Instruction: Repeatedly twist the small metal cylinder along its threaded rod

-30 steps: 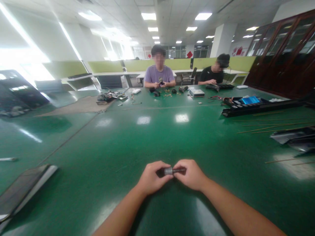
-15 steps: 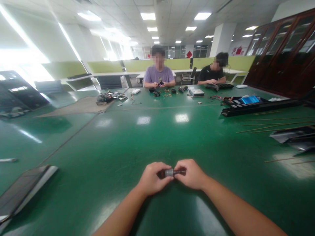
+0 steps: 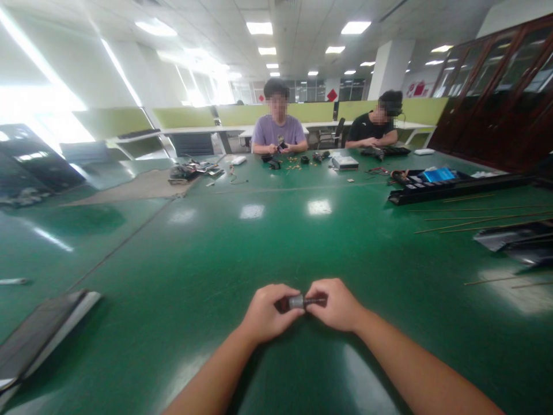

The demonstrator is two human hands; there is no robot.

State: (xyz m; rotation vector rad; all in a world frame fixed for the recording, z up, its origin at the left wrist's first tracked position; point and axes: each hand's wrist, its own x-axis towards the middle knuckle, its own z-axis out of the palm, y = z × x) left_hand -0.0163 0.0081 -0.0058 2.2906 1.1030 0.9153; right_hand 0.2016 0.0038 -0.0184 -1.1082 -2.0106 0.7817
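Low over the near part of the green table (image 3: 207, 248), a small part with a silvery metal cylinder (image 3: 296, 301) and a dark, thin shaft lies level between my hands. My left hand (image 3: 268, 314) has its thumb and fingers closed round the cylinder end. From the right, my right hand (image 3: 334, 305) pinches the dark shaft. The fingers partly cover both ends of the part.
A flat dark panel (image 3: 38, 331) lies at the left edge. Long black housings (image 3: 458, 187) and thin rods (image 3: 475, 219) are on the right. Electronic scraps (image 3: 194, 170) lie far back, where two people (image 3: 279, 129) sit across the table.
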